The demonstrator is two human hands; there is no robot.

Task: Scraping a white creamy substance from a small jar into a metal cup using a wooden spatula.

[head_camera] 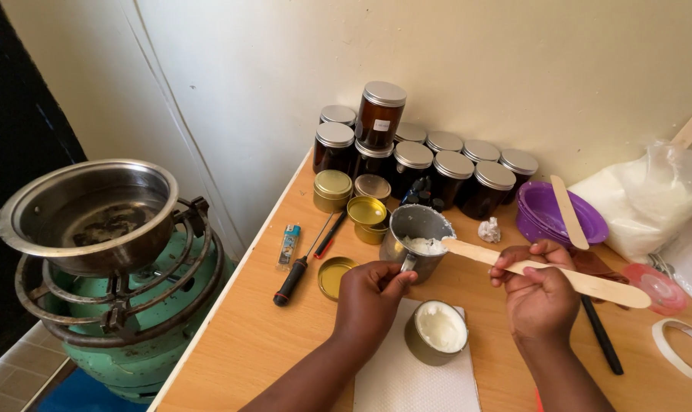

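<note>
My left hand (370, 296) grips the handle of a small steel cup (416, 238) that has white wax in it. A flat wooden stick (544, 273) is held in my right hand (540, 294), and its tip reaches into the cup. In front of both hands a round tin (436, 330) filled with white wax rests on a white paper towel (411, 378). A gold tin lid (334, 275) lies just left of my left hand.
Several dark amber jars (415, 156) with silver lids stand against the wall, gold tins (366, 212) before them. Purple bowls (548, 210) holding a second stick, a plastic bag (651, 198), tape (682, 347), a screwdriver (296, 276) and a lighter (289, 244) lie around. A steel pot (90, 214) sits on a gas burner (125, 305) at left.
</note>
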